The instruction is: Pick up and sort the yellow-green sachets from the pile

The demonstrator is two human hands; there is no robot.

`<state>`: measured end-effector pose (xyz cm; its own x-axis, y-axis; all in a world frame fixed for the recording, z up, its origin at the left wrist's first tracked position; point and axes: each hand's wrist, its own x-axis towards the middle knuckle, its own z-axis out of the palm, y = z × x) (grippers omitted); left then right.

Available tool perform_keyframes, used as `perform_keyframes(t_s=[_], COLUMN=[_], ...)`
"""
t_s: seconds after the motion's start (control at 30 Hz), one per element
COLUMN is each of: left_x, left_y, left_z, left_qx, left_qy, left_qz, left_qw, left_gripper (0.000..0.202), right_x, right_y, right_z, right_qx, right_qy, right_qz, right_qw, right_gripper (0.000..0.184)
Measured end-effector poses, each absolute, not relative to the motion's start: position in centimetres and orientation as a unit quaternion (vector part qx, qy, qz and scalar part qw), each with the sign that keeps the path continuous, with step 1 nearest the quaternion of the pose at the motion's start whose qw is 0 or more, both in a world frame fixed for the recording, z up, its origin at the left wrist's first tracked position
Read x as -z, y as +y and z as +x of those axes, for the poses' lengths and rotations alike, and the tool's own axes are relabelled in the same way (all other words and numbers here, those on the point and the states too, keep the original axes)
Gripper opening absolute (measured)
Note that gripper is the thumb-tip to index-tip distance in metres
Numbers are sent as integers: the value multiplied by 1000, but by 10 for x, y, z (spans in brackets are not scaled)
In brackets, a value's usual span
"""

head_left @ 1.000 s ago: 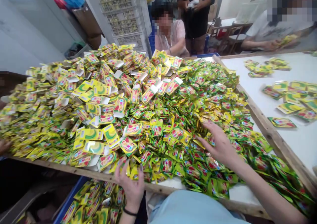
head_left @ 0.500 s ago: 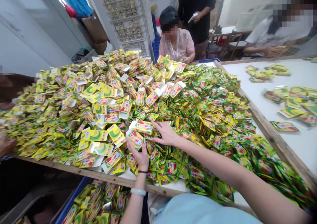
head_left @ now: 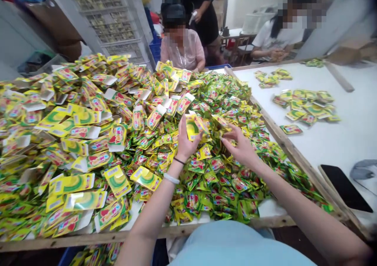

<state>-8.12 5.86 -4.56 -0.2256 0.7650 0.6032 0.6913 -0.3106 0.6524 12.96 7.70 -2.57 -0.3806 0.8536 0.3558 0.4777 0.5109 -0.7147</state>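
My left hand (head_left: 187,143) is closed around a small yellow carton (head_left: 193,128), thumb on the near side and fingers along its left edge. The carton is tilted up above the heap, its barcode end towards me. To its right, my right hand (head_left: 240,145) has its thumb and fingers bent in a pinch at a small yellow sachet (head_left: 220,121), which is blurred and partly covered by the fingertips. Below both hands lies a thick heap of green and yellow sachets (head_left: 218,164). Loose yellow cartons (head_left: 85,132), many with raised white flaps, are piled to the left.
A wooden edge strip (head_left: 284,146) borders the heap on the right. Beyond it, a white tabletop (head_left: 321,152) bears small groups of cartons (head_left: 309,104) and a black phone (head_left: 346,187). Co-workers are across the table. Stacked white crates (head_left: 110,22) stand behind the heap.
The view has swung right. My left hand has lifted a carton off the pile. My right hand has moved away from the cartons to the sachets and now pinches there.
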Motion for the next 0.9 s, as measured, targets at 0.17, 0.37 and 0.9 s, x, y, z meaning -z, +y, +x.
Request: perform_keyframes(t_s=[0.17,0.37,0.9], left_x=[32,36,30], left_y=[65,-9,-32], left_z=[-84,-90,-42], left_qx=[-472,-437,-475], left_qy=[635,662,610], left_qz=[610,608,521], left_qw=[35,-32,362], left_gripper=[75,38,29], right_x=[46,68,3], right_y=[37,22,23], right_z=[152,151,166], right_qx=[-107,-44,-571], right_qy=[-884,-925,-685], right_qz=[-374,-350,-332], right_qw=[259,141,307], right_gripper=[36,16,22])
